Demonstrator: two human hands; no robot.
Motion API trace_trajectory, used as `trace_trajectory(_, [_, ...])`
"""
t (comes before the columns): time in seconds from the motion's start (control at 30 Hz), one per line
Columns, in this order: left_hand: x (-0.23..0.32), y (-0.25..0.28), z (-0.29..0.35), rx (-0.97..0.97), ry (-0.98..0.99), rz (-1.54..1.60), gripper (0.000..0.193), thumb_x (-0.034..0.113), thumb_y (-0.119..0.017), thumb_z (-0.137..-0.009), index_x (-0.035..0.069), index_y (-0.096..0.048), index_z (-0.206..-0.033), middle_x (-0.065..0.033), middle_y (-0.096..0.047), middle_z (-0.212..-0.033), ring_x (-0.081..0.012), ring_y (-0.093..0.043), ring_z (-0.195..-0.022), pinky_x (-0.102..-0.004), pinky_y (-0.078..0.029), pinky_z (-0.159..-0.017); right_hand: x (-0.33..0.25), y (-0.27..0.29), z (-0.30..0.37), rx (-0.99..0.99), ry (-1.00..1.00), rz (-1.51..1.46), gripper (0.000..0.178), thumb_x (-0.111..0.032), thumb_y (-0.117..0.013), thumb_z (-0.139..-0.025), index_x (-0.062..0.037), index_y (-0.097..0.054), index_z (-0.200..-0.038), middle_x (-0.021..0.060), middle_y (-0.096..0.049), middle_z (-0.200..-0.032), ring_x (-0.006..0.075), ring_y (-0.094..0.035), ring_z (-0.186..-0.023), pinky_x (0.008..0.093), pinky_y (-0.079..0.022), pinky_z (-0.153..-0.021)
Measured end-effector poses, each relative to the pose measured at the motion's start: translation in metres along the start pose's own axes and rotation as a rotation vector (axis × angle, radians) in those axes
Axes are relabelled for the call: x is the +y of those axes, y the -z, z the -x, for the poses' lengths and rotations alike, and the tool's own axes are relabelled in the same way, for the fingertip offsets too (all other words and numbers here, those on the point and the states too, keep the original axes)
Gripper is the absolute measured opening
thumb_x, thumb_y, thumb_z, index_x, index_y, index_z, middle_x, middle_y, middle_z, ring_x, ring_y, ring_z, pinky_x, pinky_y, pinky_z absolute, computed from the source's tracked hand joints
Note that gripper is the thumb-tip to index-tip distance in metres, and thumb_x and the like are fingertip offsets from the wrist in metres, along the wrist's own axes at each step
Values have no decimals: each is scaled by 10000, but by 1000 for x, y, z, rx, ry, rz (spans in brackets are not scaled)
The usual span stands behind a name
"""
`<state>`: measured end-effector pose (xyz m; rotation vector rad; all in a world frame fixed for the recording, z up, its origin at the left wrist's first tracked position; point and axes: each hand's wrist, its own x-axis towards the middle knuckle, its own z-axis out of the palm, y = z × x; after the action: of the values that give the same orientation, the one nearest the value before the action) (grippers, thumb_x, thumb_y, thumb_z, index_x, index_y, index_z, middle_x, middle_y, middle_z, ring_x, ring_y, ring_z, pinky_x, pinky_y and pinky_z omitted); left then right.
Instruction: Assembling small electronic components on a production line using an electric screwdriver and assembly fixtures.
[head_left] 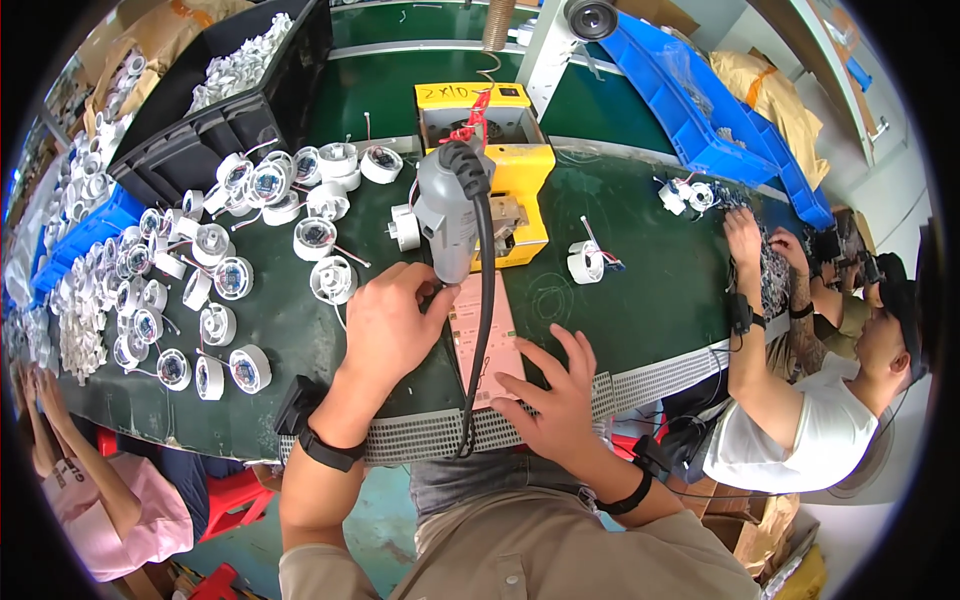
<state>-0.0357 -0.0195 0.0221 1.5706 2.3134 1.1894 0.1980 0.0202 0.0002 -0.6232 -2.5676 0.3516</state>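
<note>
An electric screwdriver (447,220) with a grey body and black cord hangs upright before a yellow machine (520,175). My left hand (393,318) is by its lower end, thumb and fingers closed together; what they hold, if anything, is hidden. Below the tool lies a pink printed card (475,345) on the green bench. My right hand (555,390) spreads its fingers at the card's right edge, with nothing in them. A white round housing (403,228) sits left of the screwdriver. Another housing with wires (585,262) stands alone to the right.
Many white round housings with wires (232,278) cover the bench's left side. A black bin (215,140) of white parts stands behind them. Blue trays (690,110) are at the back right. Co-workers sit at both sides; one person's hand (742,238) reaches over small dark parts.
</note>
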Motion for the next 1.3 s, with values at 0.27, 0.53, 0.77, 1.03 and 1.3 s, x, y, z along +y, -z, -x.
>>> trace_trajectory(0.27, [1, 0, -2, 5, -34, -6, 200, 222, -755, -792, 41, -674, -820, -76, -643, -729, -274, -646, -622, -376, -505, -557, -10, -1, -16, -29, -56, 24, 441, -378, -768, -755, -159, -721, -1135, 125, -517, -1384, 440, -353, -1323, 618, -237, -1078])
trace_trajectory(0.53, [-1, -1, 0, 3, -31, -6, 193, 217, -757, -788, 46, -671, -807, -72, -639, -720, -274, -647, -618, -376, -504, -554, -4, 3, -5, 17, -33, -71, 485, -381, -766, -750, -132, -709, -1162, 154, -511, -1381, 444, -351, -1327, 602, -240, -1084])
trace_trajectory(0.77, [-1, -3, -1, 8, -34, -5, 198, 222, -758, -787, 45, -670, -804, -73, -643, -722, -280, -647, -617, -381, -504, -551, -17, -2, -20, -15, -30, -60, 503, -406, -765, -752, -128, -702, -1165, 168, -466, -1416, 478, -319, -1331, 638, -226, -1067])
trace_trajectory(1.03, [-1, -2, 1, 9, -35, 5, 210, 223, -757, -788, 36, -663, -797, -88, -641, -719, -289, -647, -622, -386, -506, -558, -17, -7, -25, -28, -34, -60, 532, -420, -757, -757, -116, -686, -1187, 176, -467, -1407, 478, -310, -1339, 646, -218, -1070])
trace_trajectory(1.3, [-2, -2, -1, 13, -46, 0, 208, 215, -764, -784, 34, -663, -799, -89, -642, -725, -285, -647, -624, -383, -507, -561, 1, 3, -4, 1, -72, -71, 551, -425, -782, -738, -104, -687, -1176, 159, -487, -1386, 447, -324, -1348, 595, -249, -1084])
